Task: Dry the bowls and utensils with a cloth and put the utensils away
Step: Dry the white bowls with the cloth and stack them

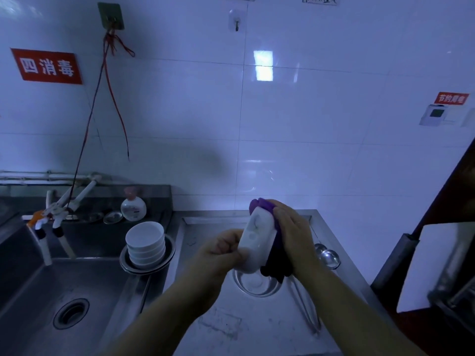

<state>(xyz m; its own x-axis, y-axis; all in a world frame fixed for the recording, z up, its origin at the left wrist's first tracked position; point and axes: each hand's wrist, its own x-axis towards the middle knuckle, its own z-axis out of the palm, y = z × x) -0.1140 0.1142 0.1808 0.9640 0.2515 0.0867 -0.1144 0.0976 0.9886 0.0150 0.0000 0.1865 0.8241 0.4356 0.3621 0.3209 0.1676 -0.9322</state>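
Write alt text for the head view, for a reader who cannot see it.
Above a steel counter, the left hand grips a white bowl while the right hand presses a purple cloth against it. Stacked white bowls sit by the sink; metal ladles lie to the right.

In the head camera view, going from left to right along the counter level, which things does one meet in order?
Sink drain → taps → soap bottle → stack of white bowls → left hand → white bowl → purple cloth → right hand → ladles → white board.
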